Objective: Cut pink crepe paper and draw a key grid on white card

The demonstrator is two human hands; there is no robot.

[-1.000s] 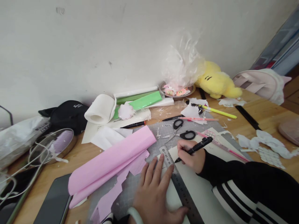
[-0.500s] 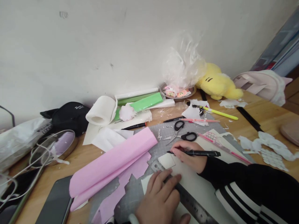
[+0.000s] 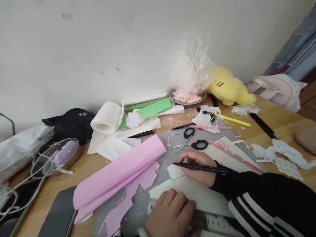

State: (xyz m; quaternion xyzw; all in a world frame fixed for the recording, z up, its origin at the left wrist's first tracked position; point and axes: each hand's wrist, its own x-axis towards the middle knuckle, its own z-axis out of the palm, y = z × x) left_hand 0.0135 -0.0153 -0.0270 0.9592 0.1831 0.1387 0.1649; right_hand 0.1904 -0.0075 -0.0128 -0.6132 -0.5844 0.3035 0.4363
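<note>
A black pen (image 3: 202,167) is held between the fingers of my right hand (image 3: 197,167), its tip pointing left over the white paper (image 3: 172,185). A drawn outline shows on the paper's upper left part, below the pen tip. My left hand (image 3: 170,212) is curled over a metal ruler (image 3: 212,221), whose rounded left end sticks out beside the fingers. Black-handled scissors (image 3: 189,141) lie partly open on the grey cutting mat (image 3: 160,144) just above my right hand.
Pink folded paper (image 3: 118,177) and cut pink scraps lie left of my hands. Farther back are a paper roll (image 3: 106,117), green paper (image 3: 155,108), a yellow plush (image 3: 229,87) and a yellow pen (image 3: 232,119). A dark phone or tablet (image 3: 58,212) lies at left.
The ruler has swung from a steep slant to nearly level and moved down, with my left hand curling in and shifting lower. My right hand's pen tip has moved slightly left.
</note>
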